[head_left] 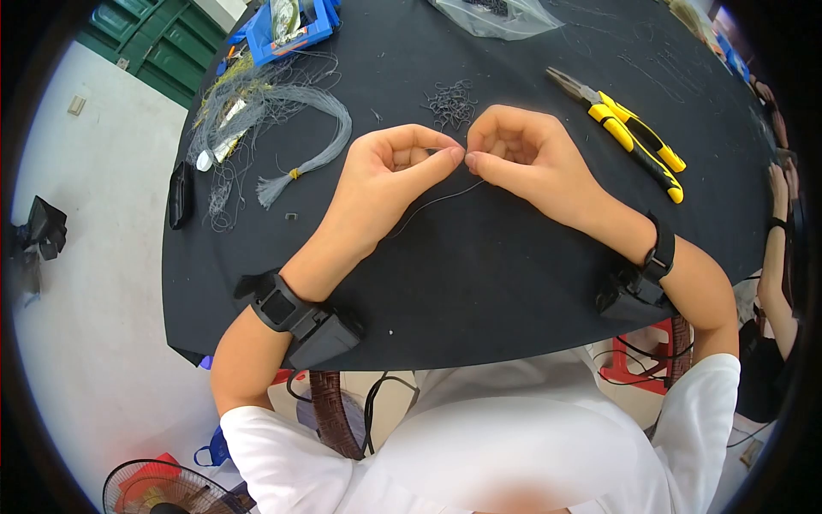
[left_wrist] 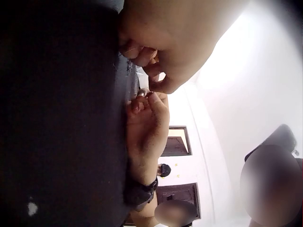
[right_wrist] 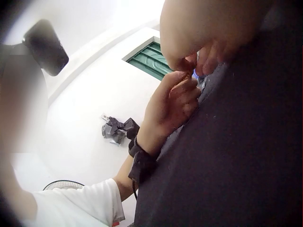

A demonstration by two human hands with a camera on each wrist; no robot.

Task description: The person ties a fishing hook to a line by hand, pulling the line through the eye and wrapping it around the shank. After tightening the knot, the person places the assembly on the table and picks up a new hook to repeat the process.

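Thin dark line [head_left: 437, 202] is lying across the black surface [head_left: 479, 291], its upper end rising into the meeting fingertips. The left hand [head_left: 390, 167] is pinching that end between thumb and forefinger, the other fingers curled. The right hand [head_left: 522, 154] is pinching at the same spot, its fingers tucked in and its tips touching the left's. Whether a hook is being held there is too small to tell. Judgement: fine fingertip work on the line's end is under way, and the next move is calling for a steady pinch and small, controlled finger motion. A pile of small hooks [head_left: 450, 103] and yellow pliers [head_left: 634, 137] are sitting just beyond, untouched.
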